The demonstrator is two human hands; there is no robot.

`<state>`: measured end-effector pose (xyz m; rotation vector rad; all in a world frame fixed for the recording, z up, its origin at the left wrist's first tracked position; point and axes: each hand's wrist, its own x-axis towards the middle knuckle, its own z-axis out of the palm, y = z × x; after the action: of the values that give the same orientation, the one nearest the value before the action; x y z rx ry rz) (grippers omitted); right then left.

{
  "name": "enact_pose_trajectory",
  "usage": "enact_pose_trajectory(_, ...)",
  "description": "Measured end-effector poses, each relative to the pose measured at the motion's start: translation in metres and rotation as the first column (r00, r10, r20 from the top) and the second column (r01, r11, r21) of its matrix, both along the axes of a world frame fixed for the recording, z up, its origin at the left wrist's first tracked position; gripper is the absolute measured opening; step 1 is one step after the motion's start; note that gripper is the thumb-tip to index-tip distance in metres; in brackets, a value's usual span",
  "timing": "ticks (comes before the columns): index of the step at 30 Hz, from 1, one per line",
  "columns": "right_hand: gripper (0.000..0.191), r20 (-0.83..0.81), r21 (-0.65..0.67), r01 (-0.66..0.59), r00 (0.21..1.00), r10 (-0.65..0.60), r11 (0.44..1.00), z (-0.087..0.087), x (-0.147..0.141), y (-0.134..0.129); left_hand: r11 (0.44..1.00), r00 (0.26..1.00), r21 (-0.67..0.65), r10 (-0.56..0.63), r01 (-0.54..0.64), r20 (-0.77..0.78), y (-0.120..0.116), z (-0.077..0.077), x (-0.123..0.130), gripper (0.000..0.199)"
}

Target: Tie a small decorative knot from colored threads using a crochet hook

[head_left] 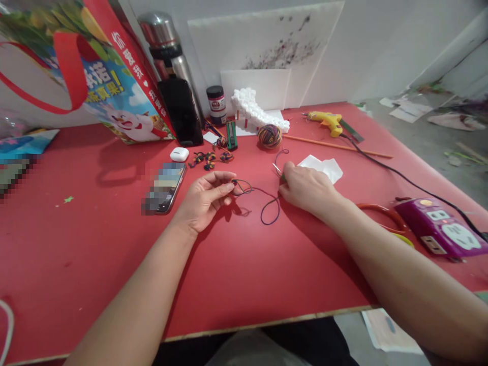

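Note:
Between the thumb and fingers of my left hand (211, 198) is a small dark knotted piece of multicoloured cord (247, 189). A loop sticks out of the pinch, and the cord's tail curls over the red table to the right. My right hand (307, 184) is closed, palm down, around small scissors (277, 169); thin metal blades and a bit of green show, the rest being hidden under the fingers. Behind the hands lie a ball of multicoloured cord (270, 137) and several small knotted cord pieces (209, 160). White paper (324, 168) lies just beyond my right hand.
A phone (168, 188) and white earbud case (179, 154) lie at left. Behind stand a bag (129, 101), flask (160, 33), upright black phone (181, 112), jar (217, 104) and white bumpy model (255, 109). At right are a yellow glue gun (326, 122), its cable, and a purple power strip (438, 229).

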<state>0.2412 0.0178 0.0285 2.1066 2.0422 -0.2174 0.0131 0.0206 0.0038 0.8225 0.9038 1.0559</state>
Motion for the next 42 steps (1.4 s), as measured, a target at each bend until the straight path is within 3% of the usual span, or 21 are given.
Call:
enact_pose_trajectory(3, 0.031, -0.075, 0.041, 0.009, 0.997, -0.006, 0.999, 0.006, 0.003, -0.003, 0.999, 0.999, -0.046, 0.027, -0.026, 0.041, 0.003, 0.001, -0.001, 0.033)
enact_pose_trajectory(6, 0.036, -0.342, 0.231, -0.014, 0.935, 0.094, 0.973, 0.011, 0.007, -0.009, 0.993, 0.995, -0.104, 0.062, -0.054, 0.072, 0.005, 0.002, -0.003, 0.032)
enact_pose_trajectory(9, 0.029, -0.595, 0.487, 0.058, 0.753, 0.282, 0.872, 0.006, 0.008, -0.013, 0.991, 0.993, -0.124, 0.071, -0.059, 0.098, 0.007, 0.001, -0.004, 0.031)
enact_pose_trajectory(12, 0.024, -0.754, 0.530, 0.162, 0.539, 0.376, 0.832, 0.000, 0.007, -0.016, 0.989, 0.993, -0.127, 0.085, -0.074, 0.084, 0.007, 0.002, -0.003, 0.030)
enact_pose_trajectory(17, 0.021, -0.919, 0.390, 0.380, 0.221, 0.327, 0.839, 0.020, -0.006, -0.026, 0.988, 0.990, -0.076, 0.139, -0.136, 0.024, 0.004, 0.003, 0.003, 0.032)
enact_pose_trajectory(21, 0.029, -0.975, 0.219, 0.292, 0.022, 0.222, 0.931, 0.036, -0.025, -0.031, 0.985, 0.984, 0.060, 0.168, -0.164, -0.066, -0.001, 0.003, 0.009, 0.032)
enact_pose_trajectory(24, 0.034, -0.989, 0.006, 0.235, -0.144, 0.041, 0.972, 0.026, -0.034, -0.026, 0.974, 0.973, 0.139, 0.196, -0.179, -0.122, -0.003, 0.003, 0.012, 0.031)
enact_pose_trajectory(27, 0.048, -0.951, -0.216, 0.205, -0.266, -0.158, 0.954, 0.005, -0.036, -0.021, 0.969, 0.968, 0.198, 0.185, -0.150, -0.168, -0.006, 0.004, 0.013, 0.027)
enact_pose_trajectory(29, 0.055, -0.906, -0.333, 0.073, -0.300, -0.298, 0.940, -0.006, -0.035, -0.020, 0.969, 0.965, 0.217, 0.162, -0.116, -0.207, -0.009, 0.004, 0.013, 0.024)
enact_pose_trajectory(33, 0.052, -0.872, -0.384, -0.013, -0.323, -0.368, 0.923, -0.018, -0.034, -0.022, 0.956, 0.931, 0.289, 0.152, -0.053, -0.332, -0.013, 0.004, 0.014, 0.018)
enact_pose_trajectory(39, 0.038, -0.955, -0.240, 0.116, -0.207, -0.213, 0.964, -0.027, -0.036, -0.020, 0.922, 0.863, 0.384, 0.149, 0.056, -0.483, -0.014, 0.001, 0.013, 0.013)
enact_pose_trajectory(42, 0.033, -0.954, -0.237, 0.136, -0.222, -0.203, 0.962, -0.027, -0.036, -0.020, 0.932, 0.864, 0.359, 0.140, 0.049, -0.484, -0.015, 0.002, 0.013, 0.012)
